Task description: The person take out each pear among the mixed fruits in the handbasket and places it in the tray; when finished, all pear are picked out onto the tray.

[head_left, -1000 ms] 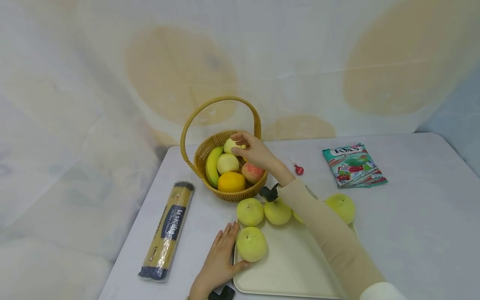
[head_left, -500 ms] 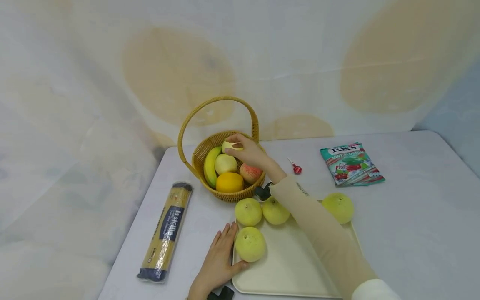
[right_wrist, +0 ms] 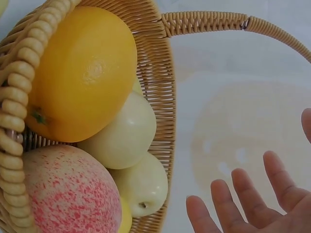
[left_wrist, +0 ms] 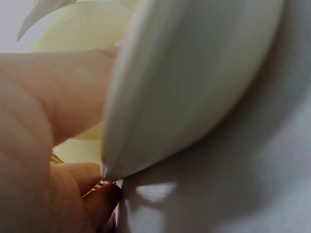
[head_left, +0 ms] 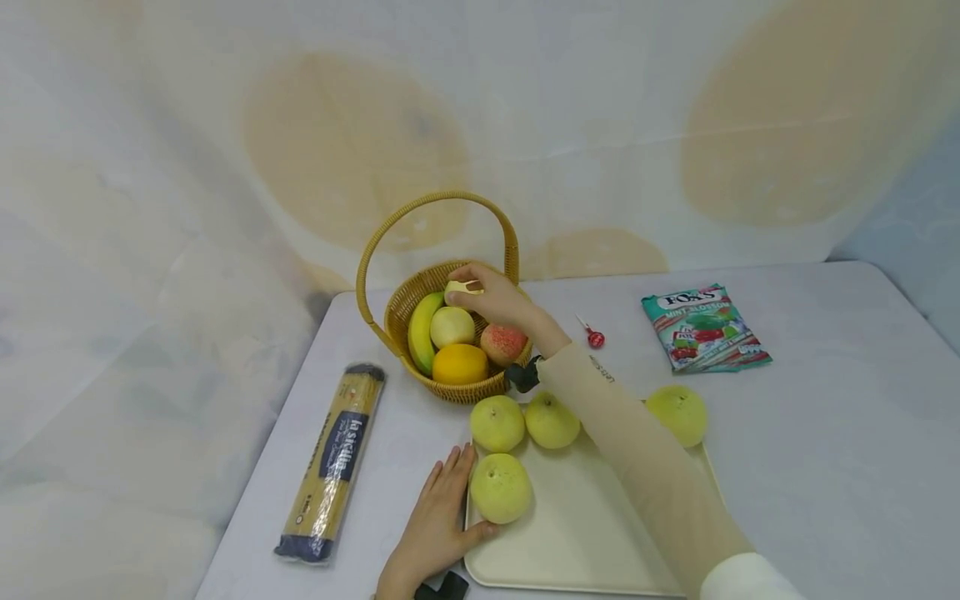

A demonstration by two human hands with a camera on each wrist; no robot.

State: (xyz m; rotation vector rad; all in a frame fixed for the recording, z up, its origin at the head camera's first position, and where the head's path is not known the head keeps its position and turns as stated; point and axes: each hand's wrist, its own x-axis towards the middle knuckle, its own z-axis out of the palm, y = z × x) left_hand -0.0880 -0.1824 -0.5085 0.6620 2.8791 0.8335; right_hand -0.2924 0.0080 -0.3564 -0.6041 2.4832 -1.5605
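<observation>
My right hand is over the back of the wicker basket, overlapping a pale yellow-green apple or pear in the head view. From the right wrist, its fingers are spread and apart from the fruit. In the basket lie a second pale fruit, a banana, an orange and a speckled peach. My left hand rests along the left edge of the cream tray. Its fingers are straight, with the thumb over the rim beside a pomelo-like yellow fruit.
More of the big yellow fruits sit along the tray's far edge, one at its far right corner. A spaghetti packet lies at left. A red lollipop and a mint sweets bag lie behind the tray.
My right hand has shifted slightly left over the back pale fruit, covering more of it in the head view. The left hand stays at the tray edge.
</observation>
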